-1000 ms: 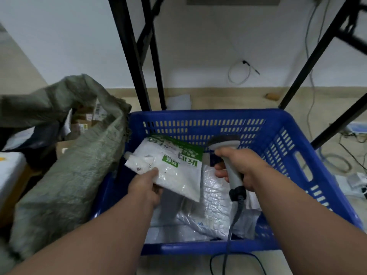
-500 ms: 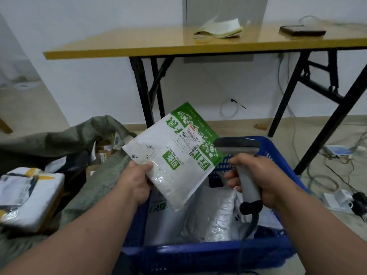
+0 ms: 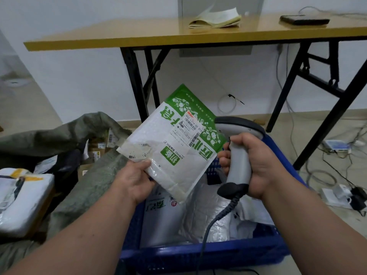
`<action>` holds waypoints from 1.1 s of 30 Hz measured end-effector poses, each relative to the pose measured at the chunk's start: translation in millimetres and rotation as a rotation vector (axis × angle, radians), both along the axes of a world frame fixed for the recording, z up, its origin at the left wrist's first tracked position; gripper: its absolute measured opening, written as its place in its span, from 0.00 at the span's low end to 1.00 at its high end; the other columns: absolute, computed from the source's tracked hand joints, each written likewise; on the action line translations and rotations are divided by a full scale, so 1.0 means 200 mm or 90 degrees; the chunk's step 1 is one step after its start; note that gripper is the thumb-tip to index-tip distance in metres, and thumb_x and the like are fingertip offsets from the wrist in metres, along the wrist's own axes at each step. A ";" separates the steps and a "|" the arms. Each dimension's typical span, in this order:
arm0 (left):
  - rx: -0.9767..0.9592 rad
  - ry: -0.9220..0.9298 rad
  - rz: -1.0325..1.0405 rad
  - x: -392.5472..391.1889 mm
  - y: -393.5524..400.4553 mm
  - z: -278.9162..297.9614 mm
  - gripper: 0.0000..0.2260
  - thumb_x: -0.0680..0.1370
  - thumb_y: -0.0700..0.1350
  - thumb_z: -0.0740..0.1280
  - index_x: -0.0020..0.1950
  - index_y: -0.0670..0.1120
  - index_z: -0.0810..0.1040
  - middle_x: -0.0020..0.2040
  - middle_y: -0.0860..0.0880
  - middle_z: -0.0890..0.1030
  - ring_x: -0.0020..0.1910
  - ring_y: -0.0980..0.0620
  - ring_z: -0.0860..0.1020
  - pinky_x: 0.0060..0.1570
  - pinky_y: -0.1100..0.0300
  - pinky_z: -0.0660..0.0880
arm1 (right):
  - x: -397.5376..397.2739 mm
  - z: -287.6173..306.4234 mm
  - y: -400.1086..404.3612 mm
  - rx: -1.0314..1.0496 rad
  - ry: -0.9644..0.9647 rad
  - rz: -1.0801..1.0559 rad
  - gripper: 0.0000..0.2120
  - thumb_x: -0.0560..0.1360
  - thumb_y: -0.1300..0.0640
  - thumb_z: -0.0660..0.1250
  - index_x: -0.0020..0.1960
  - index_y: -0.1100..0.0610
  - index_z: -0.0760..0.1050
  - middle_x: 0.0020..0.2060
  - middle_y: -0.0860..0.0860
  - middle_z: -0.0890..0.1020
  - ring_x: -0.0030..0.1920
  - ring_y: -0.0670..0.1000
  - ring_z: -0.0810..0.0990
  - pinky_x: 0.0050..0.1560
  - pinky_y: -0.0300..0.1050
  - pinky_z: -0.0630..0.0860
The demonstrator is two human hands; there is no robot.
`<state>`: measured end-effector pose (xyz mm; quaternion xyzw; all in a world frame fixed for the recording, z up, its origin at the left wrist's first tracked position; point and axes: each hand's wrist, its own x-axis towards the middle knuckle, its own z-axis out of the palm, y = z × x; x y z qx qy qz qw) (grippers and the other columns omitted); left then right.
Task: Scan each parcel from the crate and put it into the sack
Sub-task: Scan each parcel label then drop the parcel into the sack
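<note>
Since the earlier frames the parcel (image 3: 172, 147) has come up out of the crate (image 3: 208, 255) and now stands a little higher and closer to the scanner (image 3: 237, 155) than half a second ago. The left hand (image 3: 135, 181) pinches the parcel's lower left edge, thumb on top and fingers curled beneath. It is a flat white padded mailer with green print. Its long axis runs diagonally, from the lower centre of the frame up toward the right, the green end pointing to the upper right and the white end down toward the crate. Its label (image 3: 187, 130), with barcode, faces the camera, just beside the scanner's head.

The right hand (image 3: 252, 165) is clenched round the scanner's grey handle at centre right, the head pointing left toward the label; its coiled cord (image 3: 216, 219) hangs into the crate. The blue crate at bottom centre holds more white and silvery parcels (image 3: 198, 215). The grey-green sack (image 3: 83, 175) gapes at the left, with boxes inside, and a white bundle (image 3: 21, 201) lies at the far left. A wooden table (image 3: 139, 36) spans the top of the frame, with a notebook (image 3: 215, 18) on it.
</note>
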<state>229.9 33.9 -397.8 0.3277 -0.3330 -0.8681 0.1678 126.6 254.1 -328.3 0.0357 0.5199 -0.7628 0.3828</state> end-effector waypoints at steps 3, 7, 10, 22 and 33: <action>0.005 0.005 0.009 0.00 0.00 0.00 0.21 0.82 0.32 0.55 0.72 0.47 0.69 0.65 0.41 0.79 0.63 0.39 0.77 0.56 0.38 0.75 | 0.01 0.00 -0.03 -0.024 -0.009 -0.006 0.08 0.75 0.55 0.63 0.43 0.59 0.71 0.28 0.54 0.78 0.24 0.49 0.75 0.24 0.38 0.72; 0.016 0.010 0.018 0.01 -0.01 0.00 0.21 0.81 0.31 0.55 0.72 0.47 0.70 0.64 0.41 0.79 0.62 0.40 0.78 0.52 0.39 0.76 | 0.02 0.00 -0.06 -0.041 -0.026 -0.014 0.07 0.75 0.55 0.63 0.44 0.59 0.72 0.28 0.54 0.78 0.24 0.49 0.75 0.25 0.38 0.72; 0.023 0.012 0.022 0.02 -0.02 0.00 0.21 0.81 0.31 0.55 0.72 0.47 0.70 0.64 0.41 0.80 0.62 0.40 0.78 0.52 0.39 0.76 | 0.02 0.00 -0.07 -0.041 -0.031 -0.022 0.07 0.74 0.55 0.64 0.44 0.59 0.72 0.28 0.54 0.79 0.24 0.48 0.76 0.26 0.38 0.73; 0.006 0.008 0.022 0.04 -0.03 0.02 0.20 0.81 0.31 0.56 0.71 0.46 0.71 0.63 0.41 0.80 0.62 0.39 0.78 0.62 0.36 0.72 | 0.04 0.03 -0.10 -0.043 -0.042 -0.037 0.07 0.74 0.55 0.65 0.45 0.59 0.72 0.28 0.54 0.80 0.24 0.48 0.77 0.27 0.38 0.75; 0.006 0.037 0.093 0.16 -0.10 0.11 0.20 0.80 0.31 0.56 0.66 0.50 0.74 0.61 0.41 0.81 0.59 0.38 0.79 0.52 0.38 0.78 | 0.08 0.03 -0.20 0.067 0.085 0.032 0.08 0.76 0.54 0.63 0.45 0.60 0.74 0.28 0.54 0.80 0.25 0.48 0.76 0.28 0.41 0.74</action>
